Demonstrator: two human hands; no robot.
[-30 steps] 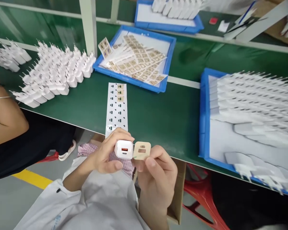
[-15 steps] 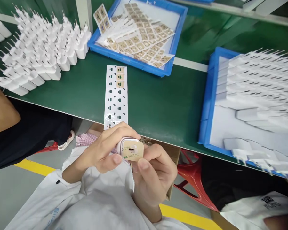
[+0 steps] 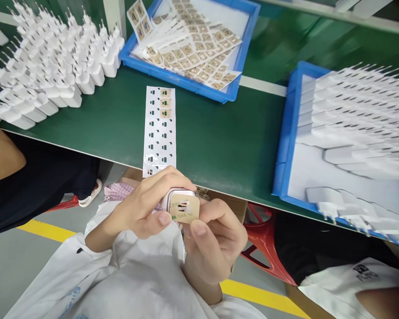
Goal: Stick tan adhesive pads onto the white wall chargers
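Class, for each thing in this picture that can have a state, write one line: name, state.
Left hand, gripping the charger.
Right hand, pinching the sticker's edge.
Charger, held, end face largely covered.
Sticker, over that face; whether stuck, unclear.
Backing sheet, partly used, three stickers on it.
Middle tray, holding loosely piled sheets.
Right tray, partly filled.
Grouped chargers, prongs up.

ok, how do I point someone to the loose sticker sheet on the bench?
On the green bench, find the blue tray piled with sticker sheets. Between it and the person lies one long white sheet. Unlike the tray's sheets, it's mostly bare, with three tan stickers at its far end.
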